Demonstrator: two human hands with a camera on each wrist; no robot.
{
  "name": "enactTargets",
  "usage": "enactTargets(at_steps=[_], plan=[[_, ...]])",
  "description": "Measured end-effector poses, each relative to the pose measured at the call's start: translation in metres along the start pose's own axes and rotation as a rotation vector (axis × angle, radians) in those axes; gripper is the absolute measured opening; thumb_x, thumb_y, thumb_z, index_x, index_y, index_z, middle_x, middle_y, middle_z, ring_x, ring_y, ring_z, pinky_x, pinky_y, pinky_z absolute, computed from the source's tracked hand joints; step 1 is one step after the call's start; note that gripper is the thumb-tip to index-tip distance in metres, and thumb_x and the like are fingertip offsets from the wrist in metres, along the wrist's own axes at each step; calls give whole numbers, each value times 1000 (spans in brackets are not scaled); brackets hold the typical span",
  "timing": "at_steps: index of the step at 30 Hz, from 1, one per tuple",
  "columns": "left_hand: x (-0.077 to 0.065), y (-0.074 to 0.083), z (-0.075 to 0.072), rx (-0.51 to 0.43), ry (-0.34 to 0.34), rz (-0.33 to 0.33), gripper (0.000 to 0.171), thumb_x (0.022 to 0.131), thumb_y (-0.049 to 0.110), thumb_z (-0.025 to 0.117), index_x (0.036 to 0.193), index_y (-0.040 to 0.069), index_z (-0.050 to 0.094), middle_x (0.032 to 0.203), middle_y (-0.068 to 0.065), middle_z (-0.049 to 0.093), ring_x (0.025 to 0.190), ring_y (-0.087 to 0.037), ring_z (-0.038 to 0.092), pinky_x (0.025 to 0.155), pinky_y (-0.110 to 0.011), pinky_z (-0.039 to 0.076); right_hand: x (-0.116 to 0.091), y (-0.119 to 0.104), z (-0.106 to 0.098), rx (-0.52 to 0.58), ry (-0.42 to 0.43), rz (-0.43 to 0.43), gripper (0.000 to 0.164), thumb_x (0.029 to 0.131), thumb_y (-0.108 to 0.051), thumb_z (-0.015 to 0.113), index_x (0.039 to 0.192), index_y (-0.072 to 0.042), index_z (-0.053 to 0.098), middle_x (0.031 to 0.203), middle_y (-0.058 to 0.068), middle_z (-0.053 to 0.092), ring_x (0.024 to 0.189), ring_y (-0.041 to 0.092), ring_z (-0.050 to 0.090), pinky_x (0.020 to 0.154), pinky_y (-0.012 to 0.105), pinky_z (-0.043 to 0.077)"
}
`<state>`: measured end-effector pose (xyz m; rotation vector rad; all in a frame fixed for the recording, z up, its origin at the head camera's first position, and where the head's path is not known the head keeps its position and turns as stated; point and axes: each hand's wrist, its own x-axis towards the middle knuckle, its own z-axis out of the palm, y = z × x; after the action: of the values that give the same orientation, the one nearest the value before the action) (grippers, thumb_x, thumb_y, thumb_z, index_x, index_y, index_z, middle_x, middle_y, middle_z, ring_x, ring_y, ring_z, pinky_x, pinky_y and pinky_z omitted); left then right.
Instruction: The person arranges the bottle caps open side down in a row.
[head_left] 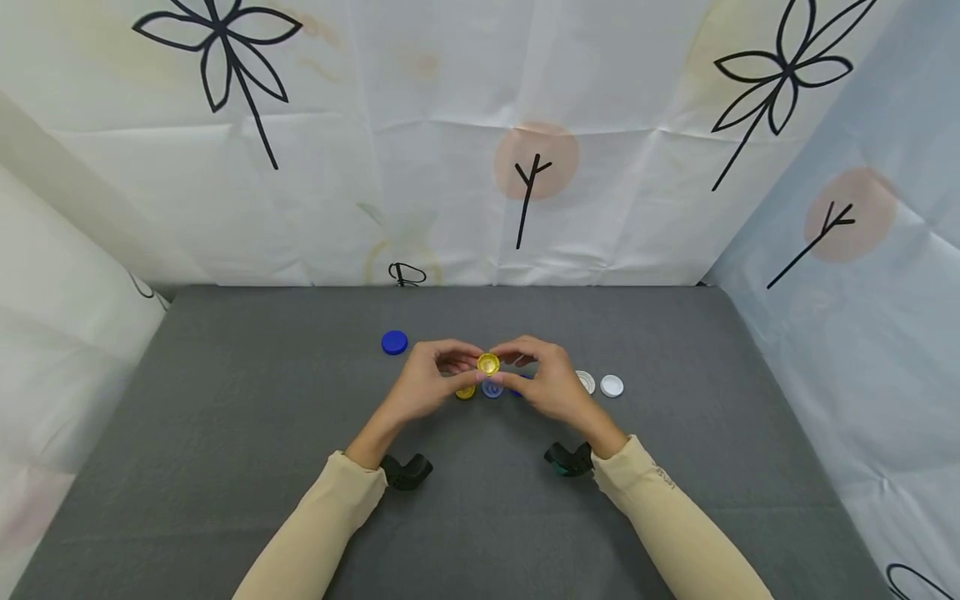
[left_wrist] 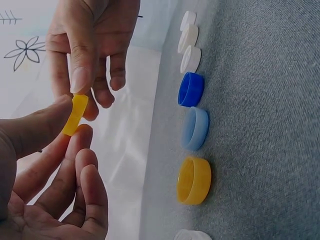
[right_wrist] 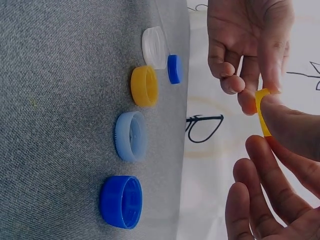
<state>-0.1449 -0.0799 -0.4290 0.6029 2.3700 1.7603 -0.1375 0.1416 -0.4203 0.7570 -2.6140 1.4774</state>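
Observation:
A yellow bottle cap (head_left: pixel 488 364) is held up over the table between both hands, its hollow side toward the head camera. My left hand (head_left: pixel 433 377) pinches its left side between thumb and fingers; my right hand (head_left: pixel 546 377) does the same from the right. In the left wrist view the yellow bottle cap (left_wrist: pixel 76 115) shows edge-on between the fingertips. Below the hands, a second yellow cap (left_wrist: pixel 194 181), a light blue cap (left_wrist: pixel 195 128) and a dark blue cap (left_wrist: pixel 191 90) stand in a row on the grey cloth, the dark blue one partly hidden in the head view.
White caps (head_left: pixel 612 386) continue the row at the right. A blue cap (head_left: pixel 394 342) lies farther back at the left, and a clear cap (right_wrist: pixel 154 47) sits near it in the right wrist view. Printed white curtains (head_left: pixel 450 167) hang behind the grey table (head_left: pixel 262 400).

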Motion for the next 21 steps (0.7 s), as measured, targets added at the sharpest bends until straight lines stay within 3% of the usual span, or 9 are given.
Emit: enactTargets(at_steps=[8, 12, 16, 19, 21], plan=[[2, 2, 1, -33, 17, -25, 25, 89, 6, 79, 112, -2, 73, 98, -14, 73, 87, -27, 69, 74, -33, 56, 2, -1, -2, 104, -14, 22, 27, 88, -6, 80, 115, -3, 74, 108, 9, 73, 94, 26, 67, 83, 47, 55], [2, 9, 0, -61, 15, -63, 21, 92, 0, 74, 111, -7, 72, 100, -21, 72, 89, -36, 70, 76, -43, 58, 4, -2, -3, 171, -29, 48, 24, 91, -3, 76, 115, 0, 73, 106, 12, 73, 93, 27, 67, 83, 46, 54], [-1, 28, -3, -99, 13, -90, 17, 94, -3, 70, 110, -10, 71, 101, -25, 72, 89, -37, 71, 80, -58, 55, 6, -3, -5, 208, -40, 84, 22, 94, -4, 72, 115, 1, 73, 107, 13, 73, 95, 29, 68, 86, 50, 53], [-3, 39, -5, -119, 20, -83, 16, 95, -3, 68, 109, -11, 71, 102, -25, 72, 87, -33, 72, 81, -61, 54, 6, -5, -7, 225, -48, 121, 21, 97, -6, 70, 116, 1, 73, 107, 13, 74, 96, 35, 69, 85, 48, 54], [-2, 36, -5, -130, 27, -77, 17, 95, -2, 68, 110, -11, 71, 103, -25, 72, 89, -33, 72, 82, -59, 54, 7, -5, -8, 246, -51, 143, 20, 98, -8, 69, 116, 1, 73, 106, 14, 74, 97, 41, 68, 84, 42, 55]])
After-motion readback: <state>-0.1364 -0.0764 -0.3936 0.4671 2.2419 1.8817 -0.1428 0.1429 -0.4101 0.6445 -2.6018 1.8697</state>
